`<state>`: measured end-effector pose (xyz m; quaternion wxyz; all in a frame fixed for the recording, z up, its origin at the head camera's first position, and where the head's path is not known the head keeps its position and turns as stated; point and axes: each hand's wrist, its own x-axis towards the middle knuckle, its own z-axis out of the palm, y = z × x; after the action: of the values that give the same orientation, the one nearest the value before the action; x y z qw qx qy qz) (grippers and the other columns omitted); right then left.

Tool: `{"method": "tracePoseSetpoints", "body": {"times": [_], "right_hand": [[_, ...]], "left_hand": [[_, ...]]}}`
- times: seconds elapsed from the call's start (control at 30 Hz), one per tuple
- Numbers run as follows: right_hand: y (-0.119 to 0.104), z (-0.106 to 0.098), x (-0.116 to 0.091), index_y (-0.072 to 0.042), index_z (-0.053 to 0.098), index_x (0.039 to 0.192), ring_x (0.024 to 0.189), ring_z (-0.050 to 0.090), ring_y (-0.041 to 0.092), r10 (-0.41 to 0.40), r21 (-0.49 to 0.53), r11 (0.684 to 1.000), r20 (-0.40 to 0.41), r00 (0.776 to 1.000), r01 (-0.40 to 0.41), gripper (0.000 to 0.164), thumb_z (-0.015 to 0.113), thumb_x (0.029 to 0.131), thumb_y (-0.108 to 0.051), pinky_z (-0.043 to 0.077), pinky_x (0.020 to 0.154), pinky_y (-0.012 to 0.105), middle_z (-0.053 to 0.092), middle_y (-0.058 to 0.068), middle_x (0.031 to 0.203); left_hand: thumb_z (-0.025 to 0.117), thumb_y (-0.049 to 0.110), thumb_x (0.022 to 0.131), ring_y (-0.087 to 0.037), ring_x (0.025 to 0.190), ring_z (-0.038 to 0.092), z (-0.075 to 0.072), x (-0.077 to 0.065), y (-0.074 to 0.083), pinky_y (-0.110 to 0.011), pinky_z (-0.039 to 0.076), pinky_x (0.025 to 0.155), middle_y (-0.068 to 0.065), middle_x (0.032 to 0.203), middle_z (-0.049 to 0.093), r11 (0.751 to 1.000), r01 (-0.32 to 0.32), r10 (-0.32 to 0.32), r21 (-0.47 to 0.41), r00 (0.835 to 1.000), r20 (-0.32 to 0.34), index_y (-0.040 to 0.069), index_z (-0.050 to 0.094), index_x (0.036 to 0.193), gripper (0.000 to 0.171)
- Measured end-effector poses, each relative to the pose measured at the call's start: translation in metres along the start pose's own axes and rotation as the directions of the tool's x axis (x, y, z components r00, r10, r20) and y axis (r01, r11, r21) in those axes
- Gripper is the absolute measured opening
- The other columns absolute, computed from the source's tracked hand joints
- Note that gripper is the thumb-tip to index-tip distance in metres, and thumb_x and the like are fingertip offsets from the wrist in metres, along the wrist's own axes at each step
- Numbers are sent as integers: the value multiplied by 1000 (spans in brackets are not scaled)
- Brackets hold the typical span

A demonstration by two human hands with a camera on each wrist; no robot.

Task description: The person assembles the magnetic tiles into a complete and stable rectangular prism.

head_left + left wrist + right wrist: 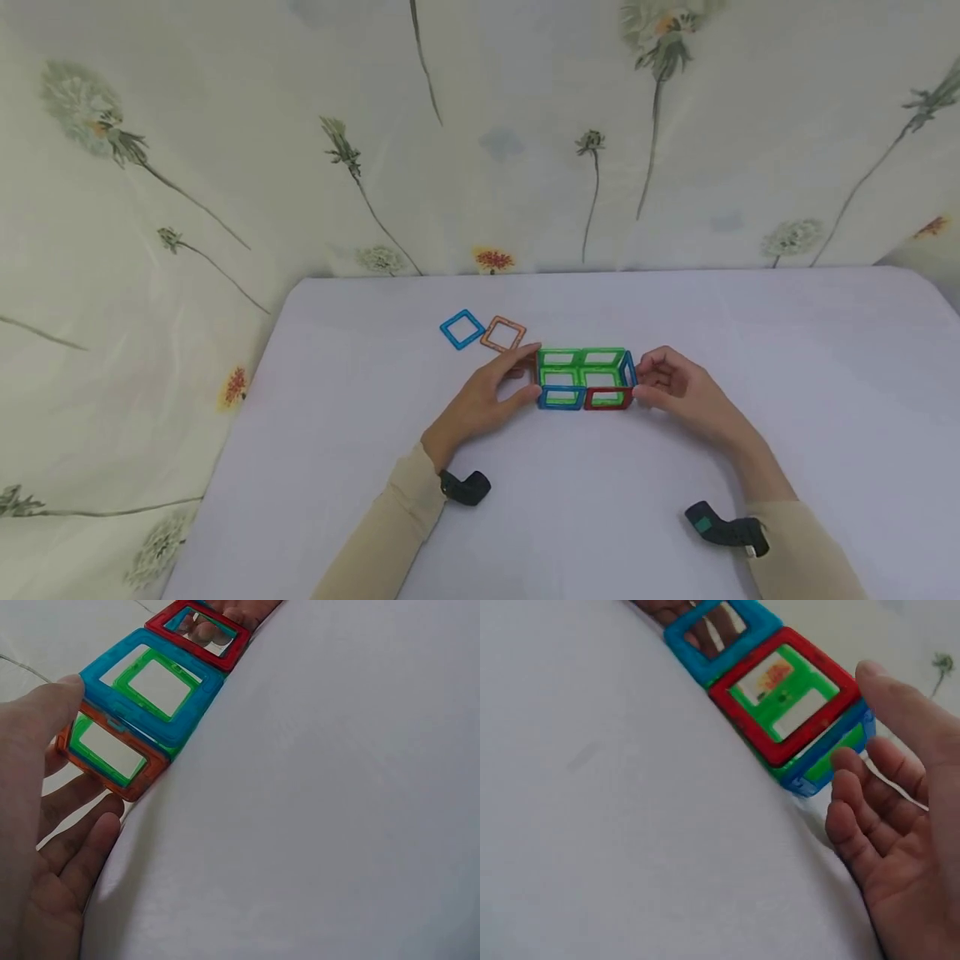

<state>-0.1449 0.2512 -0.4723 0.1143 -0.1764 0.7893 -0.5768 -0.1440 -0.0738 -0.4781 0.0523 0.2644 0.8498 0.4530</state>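
Observation:
A low open-topped box of magnetic tiles [581, 379] stands on the table between the two hands. Its floor and back are green; a blue tile [112, 675] and a red tile [731, 712] form the front. An orange tile [150, 769] closes the left end, a blue one [799, 784] the right. My left hand [480, 408] grips the left end, thumb at the front corner and index finger reaching to the back corner. At the right end, my right hand [690, 396] holds it with the thumb at the red tile's corner and the fingers bent beside the blue end.
A loose blue square tile [462, 330] and a loose orange square tile [503, 333] lie flat behind the left hand, corners close together. White cloth covers the table [570, 500]. Behind it hangs a curtain [495, 183] with dandelion prints.

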Motion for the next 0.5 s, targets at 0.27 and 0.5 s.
{"method": "tracePoseSetpoints", "body": {"times": [0.27,0.5], "right_hand": [[-12,13,-16,-13,60,113,77,55,10,-11,-250,968,-107,994,-16,31,71,84,-16,47,67,17,58,1,87],[-33,16,-19,-11,63,108,74,54,11,-41,-263,965,-76,996,20,26,72,84,-15,46,65,20,57,1,83]], "left_hand": [[59,38,92,-5,121,50,4,2,-2,-21,45,102,7,137,50,997,-54,52,-64,998,-32,18,35,146,62],[64,26,91,-11,125,49,3,1,-4,-27,49,99,1,139,50,987,-127,118,-102,989,-87,14,38,144,60]]}}
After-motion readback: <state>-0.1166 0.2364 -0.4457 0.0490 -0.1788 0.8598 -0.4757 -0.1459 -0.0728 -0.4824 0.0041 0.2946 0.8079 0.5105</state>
